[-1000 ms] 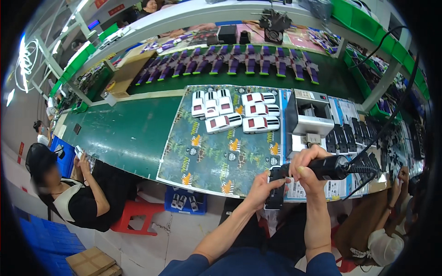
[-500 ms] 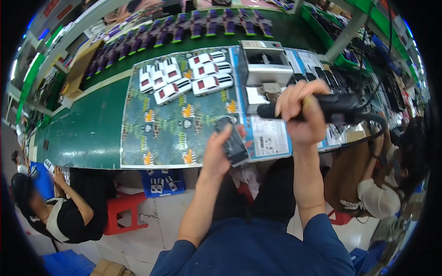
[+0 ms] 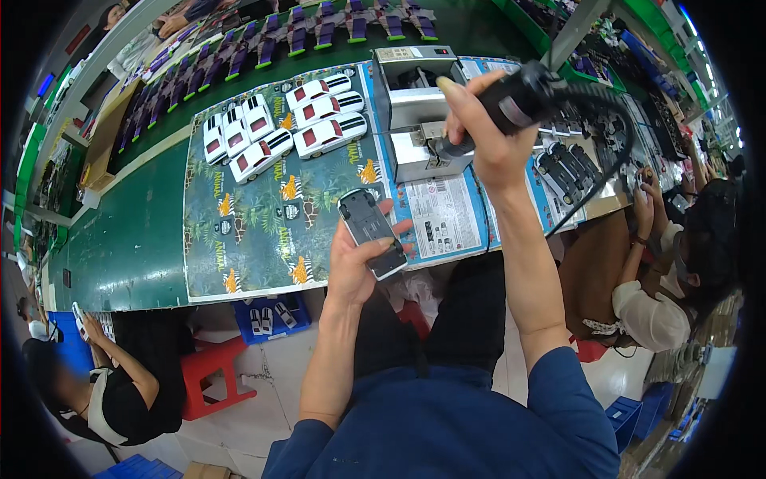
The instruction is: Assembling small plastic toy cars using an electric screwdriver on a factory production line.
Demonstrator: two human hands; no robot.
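In my left hand (image 3: 349, 262) lies a toy car (image 3: 371, 227) with its dark grey underside facing up, my thumb across its lower end. My right hand (image 3: 496, 152) is wrapped round a black electric screwdriver (image 3: 515, 102) with a thick coiled cable. The screwdriver slants down to the left, its tip by the front metal block of a silver screw feeder (image 3: 421, 104); whether they touch I cannot tell. Several white toy cars (image 3: 329, 136) with black stripes and dark red windows stand in a group on the patterned sheet, left of the feeder.
A printed animal-pattern sheet (image 3: 255, 207) covers part of the green bench (image 3: 128, 231). Rows of purple parts (image 3: 295, 36) line its far side. More dark car bases (image 3: 568, 169) lie to the right. Co-workers sit on both sides; a blue bin (image 3: 271, 318) holds toy cars below.
My right hand has tilted the screwdriver, bringing its tip down to the feeder's front. The toy car in my left hand has turned to show its underside more fully. The view has shifted.
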